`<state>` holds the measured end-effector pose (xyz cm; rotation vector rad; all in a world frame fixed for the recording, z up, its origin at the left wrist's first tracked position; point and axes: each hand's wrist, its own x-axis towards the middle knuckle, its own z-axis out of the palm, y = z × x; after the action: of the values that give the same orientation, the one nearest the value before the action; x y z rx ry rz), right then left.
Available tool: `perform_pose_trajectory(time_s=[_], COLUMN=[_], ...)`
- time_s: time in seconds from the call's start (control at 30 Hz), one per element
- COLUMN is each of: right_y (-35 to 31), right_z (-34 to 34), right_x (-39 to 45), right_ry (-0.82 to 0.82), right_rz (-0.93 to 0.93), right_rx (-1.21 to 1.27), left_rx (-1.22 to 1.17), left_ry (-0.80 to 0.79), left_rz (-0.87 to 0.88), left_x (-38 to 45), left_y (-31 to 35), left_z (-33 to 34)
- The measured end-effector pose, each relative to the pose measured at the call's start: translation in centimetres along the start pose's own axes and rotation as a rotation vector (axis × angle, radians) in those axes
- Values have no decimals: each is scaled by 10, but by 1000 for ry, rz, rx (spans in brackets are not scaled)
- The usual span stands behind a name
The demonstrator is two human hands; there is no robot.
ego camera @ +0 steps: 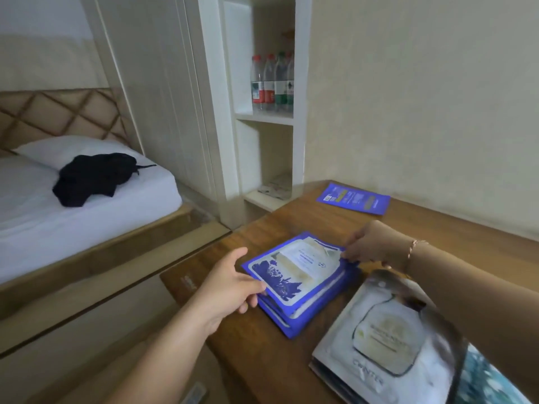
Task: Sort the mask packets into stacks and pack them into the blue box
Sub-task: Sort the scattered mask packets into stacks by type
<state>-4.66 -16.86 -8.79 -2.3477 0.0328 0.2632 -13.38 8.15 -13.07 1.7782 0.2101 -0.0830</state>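
Nearest me, a grey and white stack of mask packets (pixel 388 342) lies at the edge of the wooden surface (pixel 262 360). Just beyond it sits the blue stack (pixel 297 282), and my hands are apart on either side of it: my left hand (pixel 230 284) grips its near left edge, thumb on top, while my right hand (pixel 370 243) pinches its far right corner. Farther back a single blue packet (pixel 353 198) lies alone near the wall. Bottles (pixel 272 81) stand on a shelf (pixel 264 116) beyond.
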Motion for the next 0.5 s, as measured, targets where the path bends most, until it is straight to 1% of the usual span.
perform_pose_trajectory(time_s=[0.07, 0.1, 0.13, 0.17, 0.2, 0.23, 0.3, 0.33, 0.4, 0.5], right_y=[4, 6, 7, 7, 6, 4, -3, -5, -9, -13], right_z=[-3, -4, -6, -8, -9, -8, -3, 0, 8, 13], right_x=[4, 6, 8, 11, 14, 15, 19, 20, 22, 20], right_ry=[-22, -34, -49, -60, -63, -69, -89, -96, -108, -116], right_rz=[-5, -2, 0, -3, -22, -49, -110, -141, -181, -191], right_rx=[-116, -169, -202, -213, -207, -197, -204, -240, -356, -450], left_rx=[19, 72, 193, 383, 586, 751, 977, 1040, 1067, 1008], left_ry=[-4, 6, 46, 107, 170, 188, 99, 40, -32, -14], left_rz=[-15, -6, 35, 110, 211, 303, 399, 420, 410, 378], left_x=[2, 2, -1, -5, -11, -17, -29, -31, -26, -17], left_y=[-3, -2, -1, -1, -3, -4, -4, -4, -6, -15], left_z=[-1, -3, -4, -6, -6, -3, 7, 14, 23, 25])
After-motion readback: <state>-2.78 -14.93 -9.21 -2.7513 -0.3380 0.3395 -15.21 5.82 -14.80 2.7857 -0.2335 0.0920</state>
